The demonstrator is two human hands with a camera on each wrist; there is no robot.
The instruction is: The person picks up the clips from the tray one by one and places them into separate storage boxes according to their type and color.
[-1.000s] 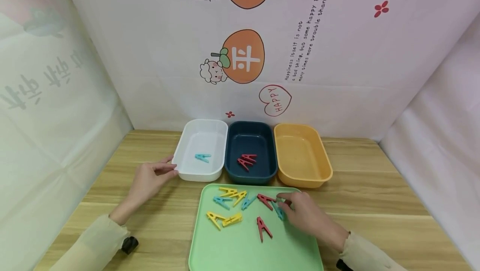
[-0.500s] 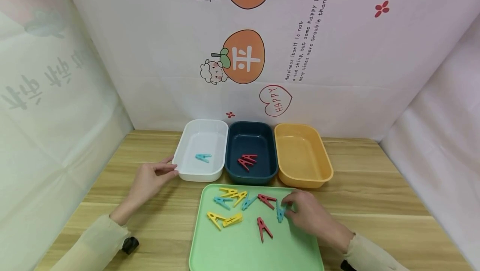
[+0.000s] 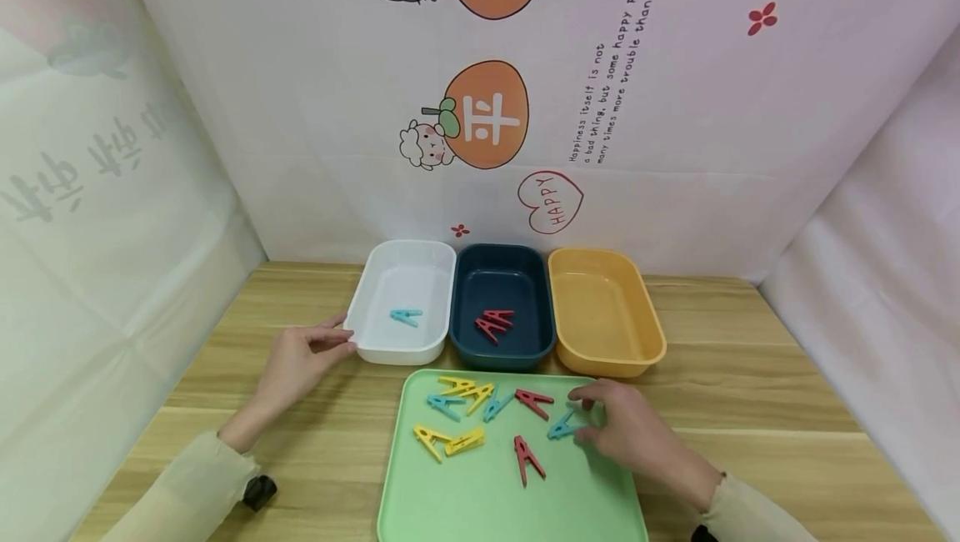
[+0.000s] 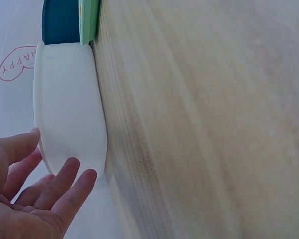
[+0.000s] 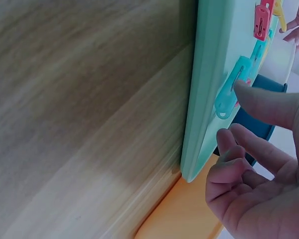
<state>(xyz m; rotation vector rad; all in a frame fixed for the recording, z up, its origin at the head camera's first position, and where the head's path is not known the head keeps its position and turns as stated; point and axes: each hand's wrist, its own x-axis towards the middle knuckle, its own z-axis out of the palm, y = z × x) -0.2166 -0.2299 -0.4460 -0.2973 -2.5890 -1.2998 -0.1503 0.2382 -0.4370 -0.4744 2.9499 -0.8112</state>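
My right hand (image 3: pixel 630 429) is over the right part of the green tray (image 3: pixel 510 509), its thumb touching a blue clothespin (image 3: pixel 559 428). In the right wrist view, the thumb (image 5: pixel 261 102) meets that clothespin (image 5: pixel 225 97) while the other fingers stay apart from it. Red clothespins (image 3: pixel 528 460), yellow clothespins (image 3: pixel 429 439) and other blue clothespins (image 3: pixel 444 405) lie on the tray. At the left, my left hand (image 3: pixel 296 363) touches the near left corner of the white bin (image 3: pixel 401 354). Its fingers (image 4: pixel 79 191) lie relaxed along the bin's outer wall.
One blue clothespin (image 3: pixel 406 317) lies in the white bin. Red clothespins (image 3: pixel 495 321) are inside the dark blue bin (image 3: pixel 502 356) beside it. A yellow bin (image 3: pixel 611 365) stands to the right. The wooden table (image 3: pixel 750 392) ends at a printed cloth backdrop (image 3: pixel 660 217).
The blue clothespin under my right hand has turned from steep to slanting and slid slightly down the tray. My right hand has shifted right, its fingers spreading. My left hand stays put.
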